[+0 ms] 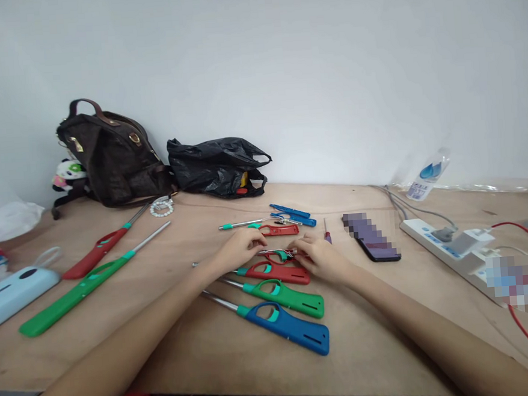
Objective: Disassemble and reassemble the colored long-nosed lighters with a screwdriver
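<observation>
Both hands are at an opened red long-nosed lighter (277, 257) with its inner parts and a green trigger showing. My left hand (242, 246) is over its nozzle side, fingers curled together; what lies between the fingertips is hidden. At the handle end, my right hand (317, 256) pinches the opened lighter. Closer to me lie a whole red lighter (291, 273), a green lighter (298, 300) and a blue lighter (296, 334), handles to the right. Beyond my hands are another opened red lighter shell (284, 229) and blue shell pieces (294, 211).
A purple-handled screwdriver (327, 237) and a phone (370, 239) lie right of my hands, then a power strip (449, 254) with cables. Left are a red lighter (94, 255), a green lighter (76, 292) and a light-blue device (20, 293). Behind stand a backpack (111, 154) and a black bag (212, 165).
</observation>
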Motion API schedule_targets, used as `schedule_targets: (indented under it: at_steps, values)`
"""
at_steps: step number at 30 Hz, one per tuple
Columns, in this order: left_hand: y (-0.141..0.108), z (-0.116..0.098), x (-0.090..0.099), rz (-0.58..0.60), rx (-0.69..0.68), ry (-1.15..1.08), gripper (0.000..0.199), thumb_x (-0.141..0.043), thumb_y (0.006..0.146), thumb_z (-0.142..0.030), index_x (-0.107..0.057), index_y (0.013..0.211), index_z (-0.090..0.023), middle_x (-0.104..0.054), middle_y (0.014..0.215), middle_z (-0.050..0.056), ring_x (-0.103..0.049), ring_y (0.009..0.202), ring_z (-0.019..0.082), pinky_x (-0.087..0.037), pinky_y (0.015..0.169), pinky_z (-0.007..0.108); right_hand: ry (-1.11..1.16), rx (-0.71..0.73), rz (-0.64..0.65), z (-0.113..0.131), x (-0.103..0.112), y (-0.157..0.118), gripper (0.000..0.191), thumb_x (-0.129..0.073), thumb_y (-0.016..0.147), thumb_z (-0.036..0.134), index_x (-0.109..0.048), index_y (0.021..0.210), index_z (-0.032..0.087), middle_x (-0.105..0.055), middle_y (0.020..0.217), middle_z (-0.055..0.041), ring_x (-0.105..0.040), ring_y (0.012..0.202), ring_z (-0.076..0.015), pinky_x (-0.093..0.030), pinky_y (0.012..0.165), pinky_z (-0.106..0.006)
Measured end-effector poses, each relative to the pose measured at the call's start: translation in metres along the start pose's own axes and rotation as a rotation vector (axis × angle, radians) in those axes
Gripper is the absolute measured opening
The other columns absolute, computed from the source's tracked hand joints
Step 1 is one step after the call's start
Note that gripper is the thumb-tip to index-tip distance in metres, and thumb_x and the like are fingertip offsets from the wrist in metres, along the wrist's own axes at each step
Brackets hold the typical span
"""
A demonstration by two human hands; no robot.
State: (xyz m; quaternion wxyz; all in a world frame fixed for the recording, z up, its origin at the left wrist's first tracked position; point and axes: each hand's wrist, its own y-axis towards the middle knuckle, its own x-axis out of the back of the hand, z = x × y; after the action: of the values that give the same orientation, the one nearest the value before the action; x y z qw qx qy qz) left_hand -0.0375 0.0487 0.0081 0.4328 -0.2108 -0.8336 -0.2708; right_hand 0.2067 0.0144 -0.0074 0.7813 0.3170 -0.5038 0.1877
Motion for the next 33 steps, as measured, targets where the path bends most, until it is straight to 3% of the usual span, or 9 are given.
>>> schedule_targets:
  at_steps: [7,18,27,33]
  values:
    - [-0.001,0.003,0.001,0.050,-0.026,0.004,0.010,-0.063,0.079,-0.013,-0.072,0.082,-0.016,-0.069,0.082,0.003,-0.061,0.076,0.016,-0.044,0.071,0.024,-0.199,0.131,-0.033,-0.002,-0.010,-0.002,0.026,-0.044,0.096,0.021,-0.067,0.106,0.016,-0.063,0.088,-0.0094,-0.056,0.090,-0.0233,-0.048,0.081,-0.038]
    - [0.002,0.012,-0.003,0.046,0.088,-0.052,0.003,-0.066,0.075,-0.014,-0.067,0.072,-0.014,-0.066,0.074,0.001,-0.060,0.072,0.016,-0.044,0.066,0.023,-0.127,0.097,-0.035,-0.004,-0.012,-0.003,0.025,-0.045,0.096,0.022,-0.066,0.109,0.016,-0.061,0.092,-0.0093,-0.053,0.093,-0.0235,-0.048,0.083,-0.038]
    - [0.003,-0.008,-0.004,0.027,0.019,0.067,0.015,-0.058,0.075,-0.005,-0.061,0.064,-0.015,-0.063,0.069,0.002,-0.058,0.069,0.016,-0.042,0.064,0.024,-0.113,0.079,-0.024,-0.005,-0.013,-0.002,0.025,-0.046,0.096,0.022,-0.067,0.107,0.017,-0.060,0.092,-0.0099,-0.054,0.092,-0.0235,-0.049,0.082,-0.039]
    - [0.005,-0.006,-0.005,0.069,0.014,0.094,0.014,-0.056,0.076,-0.007,-0.061,0.066,-0.015,-0.064,0.073,0.003,-0.058,0.072,0.018,-0.042,0.068,0.027,-0.131,0.077,-0.005,-0.003,-0.010,-0.002,0.025,-0.045,0.096,0.022,-0.067,0.105,0.017,-0.061,0.091,-0.0095,-0.053,0.092,-0.0235,-0.049,0.081,-0.038]
